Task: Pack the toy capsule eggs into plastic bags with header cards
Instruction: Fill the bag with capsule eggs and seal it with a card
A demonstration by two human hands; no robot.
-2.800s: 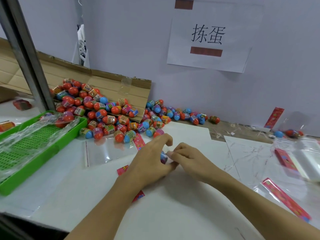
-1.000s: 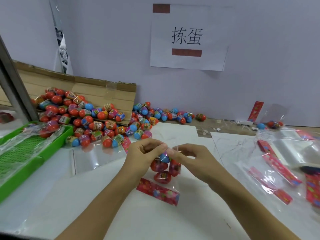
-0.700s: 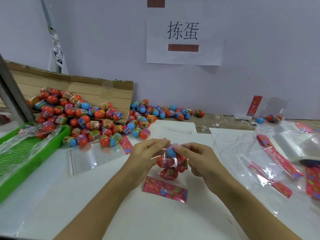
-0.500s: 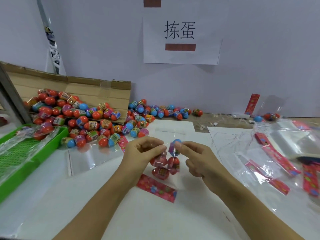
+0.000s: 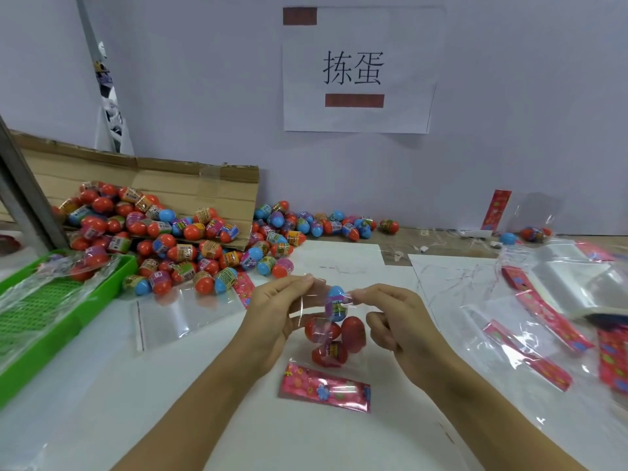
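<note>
A clear plastic bag [image 5: 311, 302] hangs upside down over the white table between my hands. My left hand [image 5: 275, 317] pinches one corner of its open top edge and my right hand [image 5: 390, 317] pinches the other. Inside are several capsule eggs: a blue-topped egg [image 5: 336, 303] near the top and red eggs [image 5: 353, 334] below. The bag's pink header card [image 5: 324, 389] lies at its lower end on the table. A big heap of loose red and blue eggs [image 5: 176, 239] spills from a cardboard box [image 5: 190, 188] at the back left.
A green plastic tray [image 5: 51, 307] with film stands at the left. An empty clear bag [image 5: 173, 314] lies left of my hands. More bags with pink header cards [image 5: 543, 321] are spread at the right. More eggs [image 5: 323, 224] lie along the wall, under a paper sign [image 5: 356, 69].
The bag was lifted off the table with the eggs in it. My hands have moved apart along the bag's top edge, stretching it. The view has shifted slightly.
</note>
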